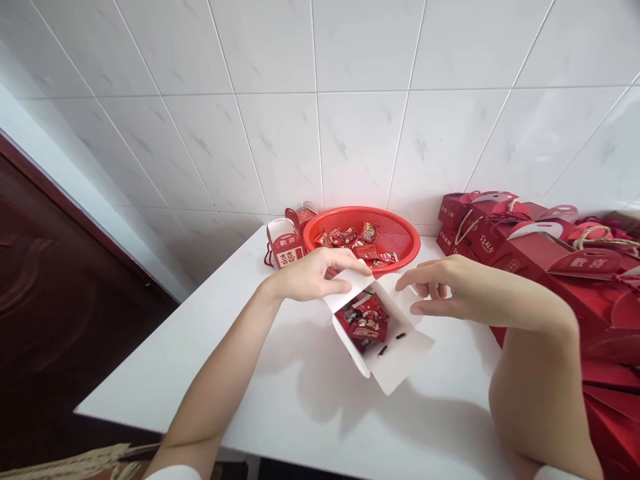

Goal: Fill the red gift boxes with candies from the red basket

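Observation:
An opened gift box (pixel 357 283), white inside, stands on the white table with its flaps spread outward. Red-wrapped candies (pixel 367 320) lie inside it, and two short dark cord ends show on its near right wall. My left hand (pixel 315 273) has the far left flap between thumb and fingers. At the far right flap is my right hand (pixel 440 287), its index finger bent and its thumb apart. Whether those fingertips touch the cardboard is unclear. Just behind the box sits a red plastic basket (pixel 407 250) holding several more wrapped candies (pixel 367 233).
A small red and white gift box (pixel 286 243) stands left of the basket. Many red gift boxes (pixel 540 267) with rope handles are stacked along the right side. The table (pixel 200 353) meets a tiled wall (pixel 280 147) at the back. A dark door (pixel 60 307) is on the left.

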{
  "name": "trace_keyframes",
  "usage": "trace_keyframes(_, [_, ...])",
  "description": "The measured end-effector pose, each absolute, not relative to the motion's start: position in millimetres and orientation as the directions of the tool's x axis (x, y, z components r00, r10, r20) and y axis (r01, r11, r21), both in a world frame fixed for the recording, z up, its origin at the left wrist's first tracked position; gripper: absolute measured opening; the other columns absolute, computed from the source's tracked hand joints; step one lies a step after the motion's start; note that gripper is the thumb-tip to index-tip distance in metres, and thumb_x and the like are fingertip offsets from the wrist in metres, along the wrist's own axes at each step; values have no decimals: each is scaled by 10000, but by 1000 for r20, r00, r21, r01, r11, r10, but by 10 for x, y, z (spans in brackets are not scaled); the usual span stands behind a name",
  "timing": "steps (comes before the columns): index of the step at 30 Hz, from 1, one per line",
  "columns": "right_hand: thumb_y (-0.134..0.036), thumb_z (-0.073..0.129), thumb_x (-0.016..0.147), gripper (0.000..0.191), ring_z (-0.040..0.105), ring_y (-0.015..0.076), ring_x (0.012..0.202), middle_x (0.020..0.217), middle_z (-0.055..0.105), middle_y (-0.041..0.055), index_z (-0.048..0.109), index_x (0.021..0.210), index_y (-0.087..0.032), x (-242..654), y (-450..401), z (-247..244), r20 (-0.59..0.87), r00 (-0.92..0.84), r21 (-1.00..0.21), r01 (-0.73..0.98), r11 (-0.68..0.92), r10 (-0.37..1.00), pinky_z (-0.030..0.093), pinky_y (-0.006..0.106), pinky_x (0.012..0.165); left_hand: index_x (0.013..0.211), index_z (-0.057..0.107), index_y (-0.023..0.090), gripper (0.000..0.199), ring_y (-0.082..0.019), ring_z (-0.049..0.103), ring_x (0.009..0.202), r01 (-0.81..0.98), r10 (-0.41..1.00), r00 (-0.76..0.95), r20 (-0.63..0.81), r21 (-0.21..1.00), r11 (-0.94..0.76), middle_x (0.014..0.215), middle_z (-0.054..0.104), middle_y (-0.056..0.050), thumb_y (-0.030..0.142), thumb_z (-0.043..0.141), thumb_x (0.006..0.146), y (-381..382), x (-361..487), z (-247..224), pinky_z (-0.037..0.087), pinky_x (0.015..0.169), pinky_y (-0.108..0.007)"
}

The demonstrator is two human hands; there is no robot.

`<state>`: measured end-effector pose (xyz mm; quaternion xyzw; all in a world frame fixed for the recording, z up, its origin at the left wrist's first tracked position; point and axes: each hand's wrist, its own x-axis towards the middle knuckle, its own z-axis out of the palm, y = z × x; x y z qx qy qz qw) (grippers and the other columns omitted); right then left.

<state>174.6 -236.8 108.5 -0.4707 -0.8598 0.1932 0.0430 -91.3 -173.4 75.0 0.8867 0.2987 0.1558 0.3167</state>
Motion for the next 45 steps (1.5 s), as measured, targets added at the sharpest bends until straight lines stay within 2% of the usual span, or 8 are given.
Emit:
trace_keyframes(6, [-444,581,880,408,681,215,794,1053,726,90,694,1202,-220,1756,-2363,1046,-97,-531,-378,802,463,842,502,312,669,1213,699,197,463,-216,620,1013,623,682,731,-15,422,-659,1163,641,-71,87,492,813,-1679,-797,637,467,822,-305])
trace_keyframes(10, [-499,570,888,487,676,257,979,1198,692,113,651,1275,-214,1691,-2363,980,-130,-518,-382,813,439,845,516,330,760,1240,685,202,449,-230,624,1053,652,686,726,-49,365,-664,1178,639,-76,120,509,835,-1675,-800,629,459,860,-310])
trace_keyframes(16, [-497,579,885,438,644,284,1043,1209,674,114,669,1220,-230,1684,-2395,840,-171,-451,-357,857,371,876,501,345,770,1282,651,215,414,-227,613,1049,621,672,740,-37,420,-662,1204,623,-84,368,556,910,-1668,-918,685,456,876,-313])
trace_keyframes(21, [-622,556,891,477,636,267,1010,1168,662,101,693,1144,-242,1689,-2459,742,-151,-534,-463,782,418,832,491,356,794,1301,634,241,545,-212,611,951,579,636,770,-53,475,-662,1188,617,-75,504,667,825,-1684,-990,752,462,855,-320])
trace_keyframes(28, [-597,417,981,456,636,236,973,1112,681,98,653,1080,-219,1625,-2517,436,80,-431,-580,713,394,899,495,358,812,1331,607,242,629,-225,608,1002,572,589,800,-117,446,-689,1188,617,-70,516,734,779,-1696,-1024,785,448,828,-293])
trace_keyframes(34, [-576,456,972,387,648,242,973,1050,697,86,626,994,-229,1508,-2504,80,253,-208,-702,633,327,945,521,383,866,1388,553,274,711,-247,580,1195,554,576,807,-131,506,-661,1384,579,-66,483,786,749,-1721,-997,746,450,940,-304])
trace_keyframes(41, [-545,341,1022,509,450,278,1392,1497,518,87,515,1415,-272,1495,-2535,-92,244,-206,-797,515,317,948,337,507,1159,1441,512,263,751,-271,567,1250,582,554,804,-217,479,-657,1451,558,-78,516,761,778,-1778,-926,778,458,946,-313])
trace_keyframes(45, [-532,404,1007,573,398,276,1443,1593,405,53,370,1535,-314,1442,-2497,-230,266,-216,-851,404,334,939,322,504,1180,1420,530,256,753,-270,587,1225,589,532,804,-267,487,-645,1419,585,-76,560,752,768,-1755,-928,762,462,944,-305])
